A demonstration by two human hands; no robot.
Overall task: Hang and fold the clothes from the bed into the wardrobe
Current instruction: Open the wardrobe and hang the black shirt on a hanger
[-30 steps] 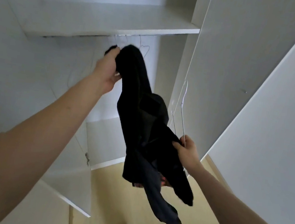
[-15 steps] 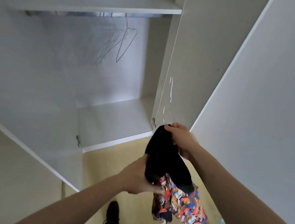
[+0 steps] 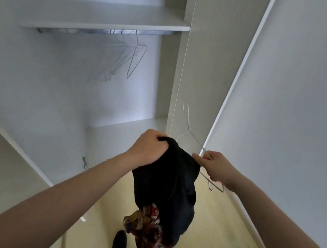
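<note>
Below, my left hand [image 3: 149,149] grips the top of the black garment [image 3: 168,188], which hangs before the open wardrobe [image 3: 109,17] above the floor. My right hand [image 3: 217,169] pinches a wire hanger [image 3: 195,140] just beside the cloth.

Both your bare forearms reach forward and slightly up, converging in front of you. Your left hand [image 3: 149,147] is fisted, knuckles up, gripping cloth. Your right hand [image 3: 216,167], just beside it, pinches thin wire between thumb and curled fingers.
</note>
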